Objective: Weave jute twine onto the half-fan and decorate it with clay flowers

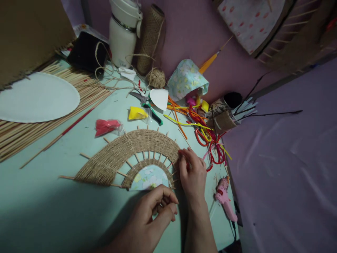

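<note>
A fan-shaped piece woven of brown twine (139,140) over thin sticks lies on the pale green table, stick ends poking past its outer rim. At its base is a half circle of floral fabric (150,177). My right hand (192,172) rests at the fan's right end, fingers bent against the woven band; what they pinch, if anything, is hidden. Just below the fabric half circle, my left hand (158,211) hovers with curled fingers, thumb and fingertips apart, and nothing visible between them.
Red (106,127) and yellow packets (137,113), and green-handled pruners (150,107) lie behind the fan. Sticks and a white oval (39,97) are at left. Twine (151,38) and a white jar (122,38) stand behind. A pink glue gun (225,200) lies right, near tangled pipe cleaners (217,153).
</note>
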The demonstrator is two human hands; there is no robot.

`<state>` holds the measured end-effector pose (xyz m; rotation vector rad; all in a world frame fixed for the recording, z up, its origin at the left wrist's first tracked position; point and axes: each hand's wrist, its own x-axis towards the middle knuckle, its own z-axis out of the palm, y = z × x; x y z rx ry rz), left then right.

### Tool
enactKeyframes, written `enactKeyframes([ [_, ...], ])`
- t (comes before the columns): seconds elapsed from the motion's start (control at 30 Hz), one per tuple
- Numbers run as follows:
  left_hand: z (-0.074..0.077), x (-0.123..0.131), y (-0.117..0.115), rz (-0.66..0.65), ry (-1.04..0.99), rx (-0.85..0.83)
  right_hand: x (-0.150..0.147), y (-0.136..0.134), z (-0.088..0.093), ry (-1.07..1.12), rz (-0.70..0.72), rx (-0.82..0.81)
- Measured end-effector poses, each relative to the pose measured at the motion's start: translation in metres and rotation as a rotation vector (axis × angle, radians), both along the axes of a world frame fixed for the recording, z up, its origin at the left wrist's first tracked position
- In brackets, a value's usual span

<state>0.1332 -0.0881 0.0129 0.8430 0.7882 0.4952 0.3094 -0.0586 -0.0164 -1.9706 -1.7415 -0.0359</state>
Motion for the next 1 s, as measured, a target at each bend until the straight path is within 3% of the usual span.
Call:
enactKeyframes([
  [0.23,0.000,0.001,-0.001,-0.008,0.009,0.005,0.002,-0.002,-0.007,0.189,-0.092,-0.001],
  [0.5,-0.001,0.000,-0.001,0.006,0.000,0.010,-0.002,-0.001,-0.004,0.217,-0.101,0.055],
  [0.57,-0.001,0.000,0.000,0.007,0.001,0.013,-0.004,-0.001,-0.001,0.248,-0.121,0.135],
  [0.77,0.002,-0.002,0.002,0.034,0.043,0.090,-0.013,-0.003,0.011,0.372,-0.145,0.643],
  [0.9,0.000,-0.004,0.003,0.110,0.068,0.239,-0.015,-0.008,0.019,0.332,-0.164,0.752],
  [1.0,0.000,-0.007,0.005,0.250,0.099,0.388,-0.015,-0.013,0.024,0.372,-0.159,0.828],
])
